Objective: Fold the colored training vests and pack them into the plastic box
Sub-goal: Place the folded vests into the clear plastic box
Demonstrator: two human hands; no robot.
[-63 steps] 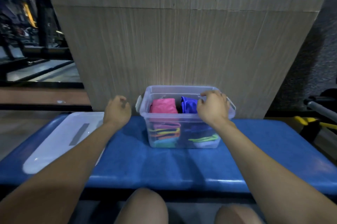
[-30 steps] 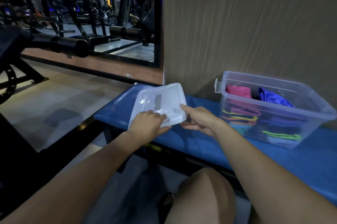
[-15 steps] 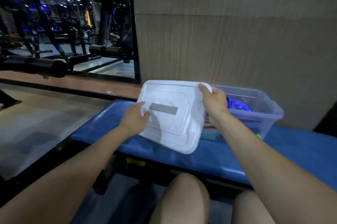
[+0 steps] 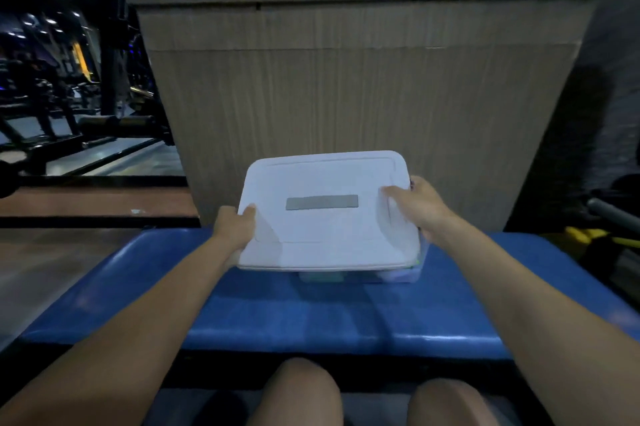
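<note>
A person sits facing a blue padded tabletop, seen from a camera on their head. Both bare forearms reach forward, and two bare knees show at the bottom edge, nearer than the tabletop.

The landmark is a white lid with rounded corners and a grey rectangular strip across its middle. It sits in the centre of the view, tilted so its far edge is higher than its near edge.

The left hand holds the lid's left edge; its grip is narrow, thumb on top of the lid and the other fingers hidden beneath it. The right hand holds the lid's right edge in the same way, thumb lying on the top surface and fingers wrapped under the rim.

Directly under the lid is the clear plastic box, standing on the tabletop. Only a thin strip of its front wall shows below the lid's near edge. Faint green and pale colours show through that wall, too blurred to name as vests. Whether the lid touches the box rim cannot be told.

Behind the lid rises a tall wood-grain panel. To the left of the lid, farther back, are dark gym machines under ceiling lights. To the right of the lid, at the frame edge, lies something yellow, partly in shadow.
</note>
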